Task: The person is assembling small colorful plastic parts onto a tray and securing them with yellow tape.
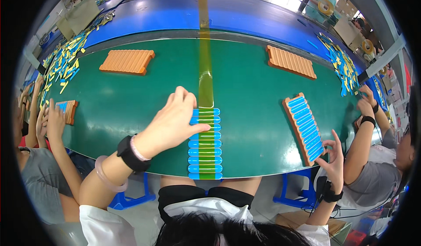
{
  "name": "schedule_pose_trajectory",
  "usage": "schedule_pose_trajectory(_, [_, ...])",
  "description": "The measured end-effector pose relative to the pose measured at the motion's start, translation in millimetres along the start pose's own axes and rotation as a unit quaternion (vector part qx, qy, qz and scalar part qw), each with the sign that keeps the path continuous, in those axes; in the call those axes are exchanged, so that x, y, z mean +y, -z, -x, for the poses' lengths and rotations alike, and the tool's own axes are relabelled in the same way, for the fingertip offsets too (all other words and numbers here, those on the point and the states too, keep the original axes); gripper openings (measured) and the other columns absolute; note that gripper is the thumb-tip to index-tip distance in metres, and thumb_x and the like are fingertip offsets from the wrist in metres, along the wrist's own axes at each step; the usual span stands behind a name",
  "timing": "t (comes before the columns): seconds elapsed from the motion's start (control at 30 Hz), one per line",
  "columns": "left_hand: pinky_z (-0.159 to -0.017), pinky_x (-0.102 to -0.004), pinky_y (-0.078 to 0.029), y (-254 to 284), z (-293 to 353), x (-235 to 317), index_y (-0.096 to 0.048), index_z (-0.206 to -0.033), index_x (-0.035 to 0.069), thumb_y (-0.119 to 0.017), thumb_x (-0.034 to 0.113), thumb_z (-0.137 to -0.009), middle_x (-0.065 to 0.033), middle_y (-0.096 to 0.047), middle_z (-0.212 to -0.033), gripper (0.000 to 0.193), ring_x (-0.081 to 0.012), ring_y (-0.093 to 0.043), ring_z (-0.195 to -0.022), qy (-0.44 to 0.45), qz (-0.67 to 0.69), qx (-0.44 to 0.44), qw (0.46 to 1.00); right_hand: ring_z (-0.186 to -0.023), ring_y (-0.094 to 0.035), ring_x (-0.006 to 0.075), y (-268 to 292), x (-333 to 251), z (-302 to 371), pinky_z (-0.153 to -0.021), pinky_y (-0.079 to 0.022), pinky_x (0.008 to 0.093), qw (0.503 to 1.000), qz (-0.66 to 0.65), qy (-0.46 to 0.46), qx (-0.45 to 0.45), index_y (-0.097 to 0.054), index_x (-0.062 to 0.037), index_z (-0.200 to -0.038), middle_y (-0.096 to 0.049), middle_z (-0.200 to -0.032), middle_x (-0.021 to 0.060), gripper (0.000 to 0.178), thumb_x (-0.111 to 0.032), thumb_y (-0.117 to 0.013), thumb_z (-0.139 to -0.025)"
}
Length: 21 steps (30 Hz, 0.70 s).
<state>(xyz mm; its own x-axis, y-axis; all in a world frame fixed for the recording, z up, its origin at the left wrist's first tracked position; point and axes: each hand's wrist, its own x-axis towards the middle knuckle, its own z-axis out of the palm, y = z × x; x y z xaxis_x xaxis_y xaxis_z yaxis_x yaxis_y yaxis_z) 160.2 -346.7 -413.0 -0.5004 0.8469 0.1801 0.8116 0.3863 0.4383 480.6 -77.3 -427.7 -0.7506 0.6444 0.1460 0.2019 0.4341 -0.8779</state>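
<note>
A column of blue round-ended strips (pixel 193 152) lies on the green table in front of me, joined down the middle by a yellowish see-through tape (pixel 206 88) that stretches in from the far side. My left hand (pixel 169 121) is over the column's upper left, its thumb resting on a strip and its other fingers bent above, apart from the thumb. To the right, my right hand (pixel 332 156) grips the near corner of an orange grooved tray (pixel 291 119). Several blue strips (pixel 305 125) sit in that tray's grooves.
Two more orange grooved trays (pixel 127 62) (pixel 291 63) lie farther back. Loose blue and yellow pieces heap at the far left (pixel 66 62) and far right (pixel 344 66). Beyond runs a blue conveyor belt (pixel 153 16). Co-workers' hands (pixel 55 119) (pixel 367 103) work at both sides.
</note>
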Motion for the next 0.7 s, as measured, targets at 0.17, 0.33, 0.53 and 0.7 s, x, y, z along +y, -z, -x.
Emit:
schedule_pose_trajectory(0.17, [-0.076,-0.0298,-0.044,9,-15,2,-0.046,-0.094,-0.002,-0.066,0.012,-0.074,-0.0103,-0.052,-0.091,0.031,-0.0198,-0.054,-0.087,0.123,0.342,-0.149,0.920,-0.082,-0.049,0.0106,-15,-3,5,-0.077,-0.041,0.0242,0.999,-0.033,-0.021,-0.007,-0.022,0.0011,-0.133,-0.055,-0.111,0.0099,0.092,0.009,-0.070,-0.056])
schedule_pose_trajectory(0.33, [-0.079,-0.0301,-0.047,25,6,6,-0.048,-0.104,-0.003,-0.053,0.008,-0.084,-0.0100,-0.058,-0.096,0.023,-0.0157,-0.057,-0.087,0.245,0.712,-0.127,0.646,-0.075,-0.050,0.0124,-71,-27,23,-0.079,-0.041,0.0263,0.998,0.046,0.015,0.027,-0.019,0.0052,-0.132,-0.060,-0.104,0.0108,0.093,0.008,-0.071,-0.055])
schedule_pose_trajectory(0.53, [-0.072,-0.0338,-0.048,44,28,-6,-0.050,-0.104,-0.004,-0.048,0.014,-0.086,-0.0106,-0.058,-0.089,0.026,-0.0206,-0.058,-0.079,0.282,0.722,-0.013,0.631,-0.073,-0.053,0.0149,-156,-76,24,-0.071,-0.046,0.0260,0.996,0.051,0.071,0.019,-0.023,0.0058,-0.129,-0.057,-0.111,0.0125,0.083,0.003,-0.072,-0.062])
schedule_pose_trajectory(0.7, [-0.067,-0.0332,-0.048,42,28,-13,-0.051,-0.100,-0.003,-0.050,0.015,-0.084,-0.0094,-0.058,-0.083,0.024,-0.0198,-0.057,-0.073,0.304,0.732,0.013,0.609,-0.073,-0.049,0.0148,-214,-101,8,-0.072,-0.044,0.0260,0.994,0.059,0.089,-0.015,-0.024,0.0073,-0.129,-0.056,-0.111,0.0143,0.080,0.003,-0.070,-0.064])
